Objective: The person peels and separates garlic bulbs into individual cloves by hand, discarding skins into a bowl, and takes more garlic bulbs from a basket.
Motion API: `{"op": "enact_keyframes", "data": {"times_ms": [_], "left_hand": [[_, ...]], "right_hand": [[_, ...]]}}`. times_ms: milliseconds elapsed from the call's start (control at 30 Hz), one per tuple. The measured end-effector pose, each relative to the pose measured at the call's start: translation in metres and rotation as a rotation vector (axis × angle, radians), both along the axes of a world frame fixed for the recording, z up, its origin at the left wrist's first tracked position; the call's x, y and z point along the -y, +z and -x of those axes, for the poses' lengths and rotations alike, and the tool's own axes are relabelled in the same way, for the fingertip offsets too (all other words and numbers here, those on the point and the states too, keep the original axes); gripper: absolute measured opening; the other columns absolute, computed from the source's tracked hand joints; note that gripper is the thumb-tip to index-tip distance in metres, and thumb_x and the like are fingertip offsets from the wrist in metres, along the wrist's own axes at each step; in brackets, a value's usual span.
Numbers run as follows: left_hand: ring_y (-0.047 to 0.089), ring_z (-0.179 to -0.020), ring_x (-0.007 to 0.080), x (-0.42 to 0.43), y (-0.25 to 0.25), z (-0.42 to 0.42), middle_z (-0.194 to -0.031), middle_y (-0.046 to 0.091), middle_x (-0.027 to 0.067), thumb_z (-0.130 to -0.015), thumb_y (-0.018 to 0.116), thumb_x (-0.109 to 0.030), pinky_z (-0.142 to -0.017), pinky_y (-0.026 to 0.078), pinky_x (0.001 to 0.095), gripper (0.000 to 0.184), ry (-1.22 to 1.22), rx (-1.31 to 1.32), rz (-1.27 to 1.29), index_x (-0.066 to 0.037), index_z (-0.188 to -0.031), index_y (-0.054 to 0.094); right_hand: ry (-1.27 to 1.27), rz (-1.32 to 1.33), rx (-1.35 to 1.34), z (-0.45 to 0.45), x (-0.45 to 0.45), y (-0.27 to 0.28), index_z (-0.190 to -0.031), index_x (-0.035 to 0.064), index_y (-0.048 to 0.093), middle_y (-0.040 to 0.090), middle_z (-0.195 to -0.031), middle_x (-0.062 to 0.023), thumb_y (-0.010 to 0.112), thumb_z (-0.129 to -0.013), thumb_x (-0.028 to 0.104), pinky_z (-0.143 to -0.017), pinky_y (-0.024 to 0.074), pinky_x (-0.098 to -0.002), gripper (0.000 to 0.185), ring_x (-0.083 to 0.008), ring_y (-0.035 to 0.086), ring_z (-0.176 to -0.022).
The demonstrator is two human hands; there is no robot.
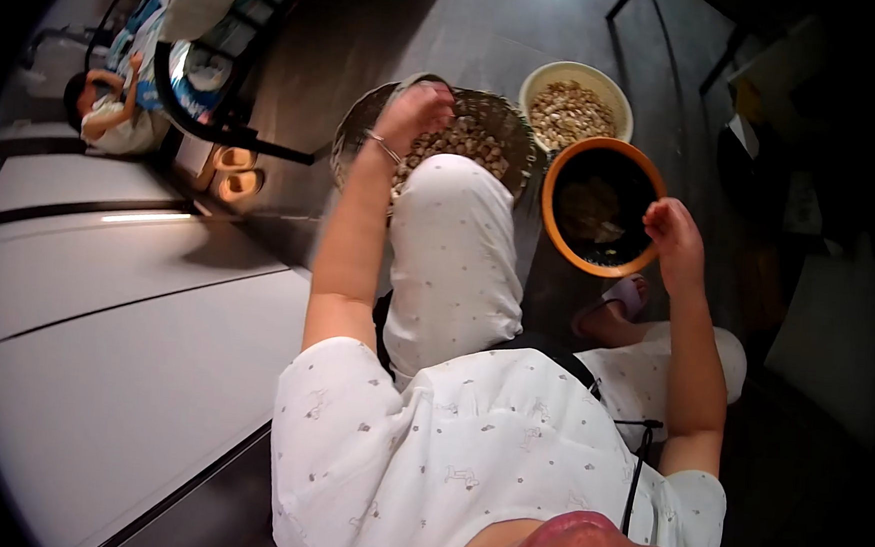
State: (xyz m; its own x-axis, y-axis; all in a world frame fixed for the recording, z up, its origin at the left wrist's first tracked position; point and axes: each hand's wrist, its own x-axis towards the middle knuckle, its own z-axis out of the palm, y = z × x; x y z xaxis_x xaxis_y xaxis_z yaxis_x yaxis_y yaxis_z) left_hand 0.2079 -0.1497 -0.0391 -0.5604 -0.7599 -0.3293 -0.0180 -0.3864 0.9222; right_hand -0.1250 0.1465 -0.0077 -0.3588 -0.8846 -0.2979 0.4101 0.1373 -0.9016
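My left hand [419, 114] is above the far left side of a woven basket [352, 120], slightly blurred, with its fingers curled; whatever they hold is hidden. Small round brown pieces [477, 144], perhaps nuts, lie in the basket, partly covered by my raised knee. At the right rim of an orange-rimmed bucket [553, 220] is my right hand [667, 227], its fingers bent inward and closed; I cannot make out anything in them. Inside the bucket's dark interior sits a pale brown heap [590, 208], too dim to name.
A cream basin [623, 92] of light brown pieces [571, 113] stands behind the bucket. Tan slippers [238, 183] lie by a black metal frame [265, 145] at left. Another person [116, 118] is farther back. White cabinet panels [136, 285] flank my left side.
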Motion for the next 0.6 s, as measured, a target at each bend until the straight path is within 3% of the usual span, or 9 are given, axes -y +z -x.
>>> {"op": "enact_keyframes", "data": {"times_ms": [33, 67, 100, 133, 167, 300, 533, 567, 600], "left_hand": [[0.058, -0.073, 0.0130, -0.010, -0.026, -0.008, -0.085, 0.061, 0.0016, -0.086, 0.058, -0.026, -0.063, 0.047, 0.0284, 0.025, 0.014, 0.008, -0.020, -0.007, -0.101, 0.057], [0.055, -0.069, 0.0118, -0.020, -0.054, -0.012, -0.079, 0.059, 0.0000, -0.084, 0.057, -0.024, -0.061, 0.046, 0.0269, 0.017, 0.050, 0.061, -0.085, -0.008, -0.088, 0.059], [0.052, -0.065, 0.0112, -0.017, -0.087, -0.025, -0.075, 0.056, -0.0020, -0.083, 0.055, -0.022, -0.059, 0.045, 0.0264, 0.016, -0.171, 0.286, 0.187, -0.007, -0.077, 0.058], [0.055, -0.068, 0.0145, -0.003, -0.181, -0.047, -0.073, 0.059, 0.0020, -0.086, 0.053, -0.026, -0.062, 0.046, 0.0272, 0.023, -0.222, 0.170, 0.079, -0.006, -0.078, 0.061], [0.060, -0.084, 0.0213, 0.000, -0.270, -0.065, -0.089, 0.061, 0.0092, -0.087, 0.056, -0.026, -0.071, 0.049, 0.0337, 0.025, -0.318, 0.420, 0.318, -0.002, -0.093, 0.061], [0.058, -0.092, 0.0242, -0.068, -0.241, -0.051, -0.100, 0.058, 0.0115, -0.087, 0.057, -0.023, -0.076, 0.049, 0.0364, 0.027, -0.174, 1.033, 0.015, -0.002, -0.103, 0.057], [0.055, -0.105, 0.0293, -0.059, -0.244, -0.060, -0.119, 0.053, 0.0156, -0.086, 0.059, -0.019, -0.085, 0.048, 0.0410, 0.039, -0.144, 1.162, -0.043, -0.002, -0.120, 0.049], [0.042, -0.121, 0.0329, -0.046, -0.197, -0.054, -0.142, 0.031, 0.0129, -0.084, 0.059, -0.010, -0.098, 0.043, 0.0460, 0.058, -0.344, 1.196, -0.251, -0.007, -0.135, 0.032], [0.042, -0.121, 0.0329, -0.046, -0.198, -0.055, -0.142, 0.031, 0.0129, -0.084, 0.059, -0.010, -0.098, 0.043, 0.0460, 0.058, -0.345, 1.191, -0.256, -0.007, -0.135, 0.032]], "right_hand": [[0.023, 0.001, 0.003, 0.000, -0.001, -0.003, -0.089, 0.0094, 0.056, 0.058, -0.084, -0.0015, 0.043, -0.096, 0.024, -0.074, 0.0435, -0.0238, 0.021, -0.0104, 0.055, -0.081], [0.035, -0.057, -0.079, 0.001, -0.003, -0.006, -0.089, 0.0093, 0.057, 0.058, -0.085, -0.0013, 0.044, -0.095, 0.023, -0.074, 0.0434, -0.0235, 0.020, -0.0100, 0.055, -0.081], [0.046, -0.115, -0.163, 0.002, -0.007, -0.010, -0.090, 0.0091, 0.057, 0.058, -0.085, -0.0011, 0.045, -0.095, 0.022, -0.073, 0.0433, -0.0233, 0.019, -0.0096, 0.055, -0.080], [0.066, -0.118, -0.166, 0.004, -0.010, -0.014, -0.090, 0.0091, 0.057, 0.058, -0.085, -0.0011, 0.045, -0.095, 0.022, -0.073, 0.0433, -0.0233, 0.019, -0.0096, 0.055, -0.080], [0.054, -0.161, -0.186, 0.005, -0.015, -0.021, -0.091, 0.0091, 0.058, 0.058, -0.084, -0.0010, 0.046, -0.095, 0.022, -0.073, 0.0432, -0.0231, 0.018, -0.0093, 0.055, -0.079], [0.027, -0.327, -0.288, 0.000, -0.029, -0.036, -0.093, 0.0089, 0.059, 0.058, -0.084, -0.0002, 0.047, -0.095, 0.021, -0.071, 0.0428, -0.0224, 0.017, -0.0082, 0.054, -0.077], [0.227, -0.244, -0.473, 0.008, -0.043, -0.066, -0.095, 0.0046, 0.058, 0.055, -0.081, -0.0003, 0.046, -0.095, 0.014, -0.068, 0.0406, -0.0219, 0.015, -0.0079, 0.048, -0.072], [0.232, -0.238, -0.465, 0.008, -0.043, -0.067, -0.096, 0.0033, 0.057, 0.054, -0.080, -0.0005, 0.046, -0.095, 0.012, -0.067, 0.0402, -0.0212, 0.014, -0.0078, 0.048, -0.072], [0.235, -0.242, -0.469, 0.007, -0.043, -0.071, -0.096, 0.0033, 0.057, 0.054, -0.080, -0.0005, 0.046, -0.095, 0.012, -0.067, 0.0402, -0.0212, 0.014, -0.0078, 0.048, -0.072]]}}
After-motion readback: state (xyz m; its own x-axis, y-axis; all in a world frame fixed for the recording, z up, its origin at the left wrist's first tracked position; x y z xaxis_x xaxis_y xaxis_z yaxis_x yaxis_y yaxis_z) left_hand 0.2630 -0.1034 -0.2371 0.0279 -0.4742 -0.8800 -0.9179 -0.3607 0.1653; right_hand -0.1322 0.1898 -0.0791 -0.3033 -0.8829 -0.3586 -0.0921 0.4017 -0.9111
